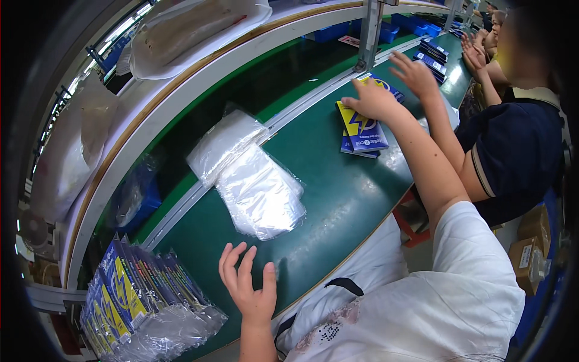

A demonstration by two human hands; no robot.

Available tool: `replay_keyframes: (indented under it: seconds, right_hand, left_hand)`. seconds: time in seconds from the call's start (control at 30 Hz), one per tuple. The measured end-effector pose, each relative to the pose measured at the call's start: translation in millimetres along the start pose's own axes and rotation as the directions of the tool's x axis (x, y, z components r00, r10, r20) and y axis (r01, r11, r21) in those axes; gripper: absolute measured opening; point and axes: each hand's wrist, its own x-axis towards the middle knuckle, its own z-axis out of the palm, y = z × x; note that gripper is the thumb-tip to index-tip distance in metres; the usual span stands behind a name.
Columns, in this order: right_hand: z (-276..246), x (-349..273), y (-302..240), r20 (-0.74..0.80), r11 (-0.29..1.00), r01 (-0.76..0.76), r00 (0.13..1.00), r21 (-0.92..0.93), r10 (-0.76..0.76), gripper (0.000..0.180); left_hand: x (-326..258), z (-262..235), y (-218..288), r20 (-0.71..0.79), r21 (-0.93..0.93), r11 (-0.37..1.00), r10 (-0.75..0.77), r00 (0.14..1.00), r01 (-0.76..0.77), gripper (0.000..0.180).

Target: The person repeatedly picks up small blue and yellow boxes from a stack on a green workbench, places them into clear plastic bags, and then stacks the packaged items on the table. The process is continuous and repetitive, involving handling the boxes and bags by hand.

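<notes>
Green table (338,199) fills the middle of the frame. Right of center near the top, 2 blue-and-yellow packs (360,134) lie stacked, the lower 1 mostly hidden. Right hand (371,99) presses flat on their upper edge, arm stretched out. Left hand (248,286), low center, hovers open, fingers spread, near clear bags (253,181). A neighbor's hand (416,73) reaches in just beyond.

Right hand (371,99) flat on blue-yellow packs (360,130); left hand (248,286) open above green table (338,199).
</notes>
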Motion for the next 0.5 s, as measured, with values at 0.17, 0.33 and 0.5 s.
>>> replay_keyframes:
  seconds: [0.17,0.33,0.5]
  right_hand:
    - [5,3,17,0.256,0.961,0.137,0.946,0.239,-0.198,0.062]
    - [-45,-34,9,0.614,0.937,-0.33,0.766,0.118,0.192,0.059]
    - [-53,-74,22,0.177,0.969,0.218,0.956,0.113,-0.236,0.08]
  left_hand:
    - [-5,2,-2,-0.022,0.004,1.0,-0.018,1.0,0.019,0.03]
    - [-4,3,-2,-0.027,0.028,0.998,-0.052,0.998,0.052,0.026]
    - [-2,4,2,-0.02,0.024,0.999,-0.023,1.0,0.023,0.025]
